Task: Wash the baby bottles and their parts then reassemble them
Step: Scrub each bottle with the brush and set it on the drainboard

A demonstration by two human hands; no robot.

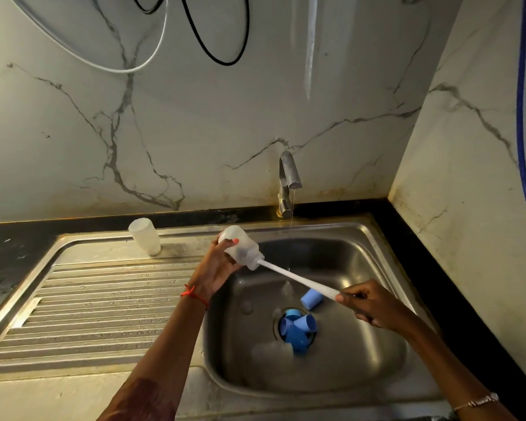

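My left hand [216,265] grips a translucent baby bottle [240,247] tilted over the left edge of the sink basin, its mouth facing right. A white bottle brush [298,279] is pushed into that mouth, and my right hand [371,305] pinches the end of its handle. A second translucent bottle [145,240] stands upside down on the drainboard at the back. Several blue bottle parts [298,328] lie heaped over the drain, with one blue cap [311,299] apart from them. Another clear bottle [271,352] lies in the basin near the heap.
A thin stream of water runs from the metal tap [289,177] into the steel sink [362,369]. The ribbed drainboard [97,302] is to the left. Marble walls close in behind and on the right, with a black counter edge [431,268].
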